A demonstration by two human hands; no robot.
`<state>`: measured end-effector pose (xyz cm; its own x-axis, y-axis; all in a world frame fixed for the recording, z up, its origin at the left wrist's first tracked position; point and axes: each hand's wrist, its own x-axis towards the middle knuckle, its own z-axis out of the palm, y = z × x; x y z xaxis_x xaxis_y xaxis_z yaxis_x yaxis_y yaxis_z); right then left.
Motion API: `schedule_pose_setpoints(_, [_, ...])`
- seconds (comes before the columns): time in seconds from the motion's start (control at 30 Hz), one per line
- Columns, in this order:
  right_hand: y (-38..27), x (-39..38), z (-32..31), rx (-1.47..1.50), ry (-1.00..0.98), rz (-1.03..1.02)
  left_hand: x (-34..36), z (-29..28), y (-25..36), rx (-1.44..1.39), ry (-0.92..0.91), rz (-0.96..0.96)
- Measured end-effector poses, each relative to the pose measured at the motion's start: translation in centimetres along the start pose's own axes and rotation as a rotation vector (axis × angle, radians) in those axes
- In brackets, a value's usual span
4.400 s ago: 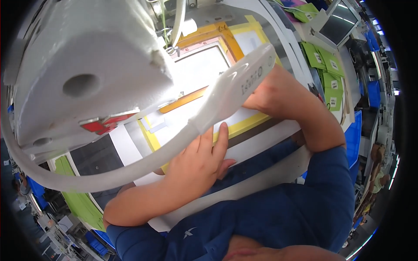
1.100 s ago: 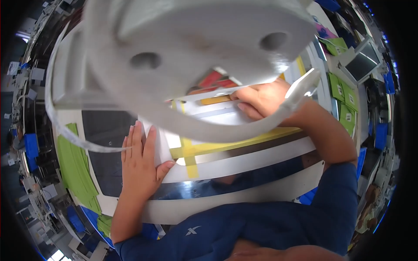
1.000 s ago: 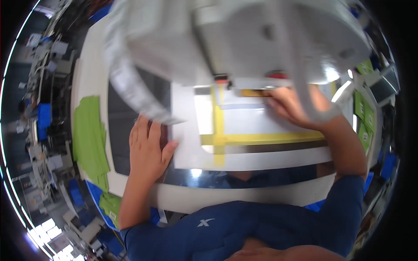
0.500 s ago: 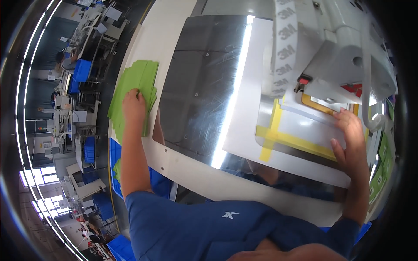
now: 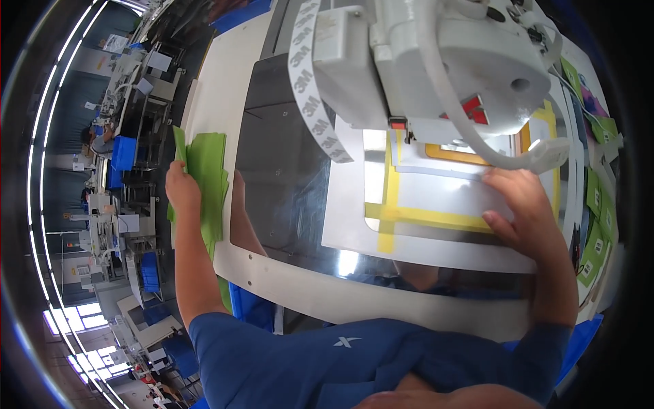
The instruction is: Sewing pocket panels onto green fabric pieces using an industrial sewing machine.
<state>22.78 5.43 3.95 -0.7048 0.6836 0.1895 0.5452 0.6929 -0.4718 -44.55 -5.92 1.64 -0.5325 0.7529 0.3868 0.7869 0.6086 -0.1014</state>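
Note:
At the left, a stack of flat green pieces (image 5: 211, 178), likely cloth, lies on the pale table edge. My left hand (image 5: 182, 189) is closed on the outer edge of a green piece (image 5: 179, 141), which stands up from the stack's left side. My right hand (image 5: 523, 208) is open, its fingers resting on a white sheet under the sewing machine (image 5: 463, 75), thumb apart. Beyond its fingertips lies an orange-yellow frame (image 5: 439, 152), partly hidden by the machine head. Yellow tape strips (image 5: 432, 215) border the sheet's window.
A shiny metal plate (image 5: 279, 170) covers the table between stack and machine. A measuring tape-like white strip (image 5: 310, 102) hangs from the machine. More green pieces (image 5: 594, 235) lie at the right. A blue bin (image 5: 252, 308) stands below the table's near edge.
My left hand has shifted from the stack's top to its left edge, where a green piece now stands raised. The view has swung, so the machine appears farther left. My right hand remains beside the frame.

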Motion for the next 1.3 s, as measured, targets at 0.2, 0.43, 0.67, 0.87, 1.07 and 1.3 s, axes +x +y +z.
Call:
schedule_pose_setpoints(0.2, [-0.5,0.3,0.7,-0.043,-0.036,-0.020,-5.0,-5.2,12.5,-0.227,0.066,0.447])
schedule_pose_setpoints(0.43, [-2.4,2.4,1.5,-0.135,-0.066,-0.284,-15.3,-8.0,20.6,-0.398,-0.439,0.804])
schedule_pose_setpoints(0.67, [-4.2,4.5,4.4,-0.253,-0.050,-0.419,-15.8,-7.3,20.8,-0.457,-0.459,0.802])
schedule_pose_setpoints(0.87, [-5.9,7.0,6.5,-0.390,-0.079,-0.449,-15.9,-6.9,20.6,-0.440,-0.447,0.814])
schedule_pose_setpoints(1.07, [-6.3,7.2,7.0,-0.407,-0.140,-0.427,-15.9,-6.7,20.2,-0.426,-0.408,0.825])
schedule_pose_setpoints(1.3, [-5.8,5.8,7.2,-0.438,-0.114,-0.367,-15.6,-6.5,20.6,-0.418,-0.408,0.842])
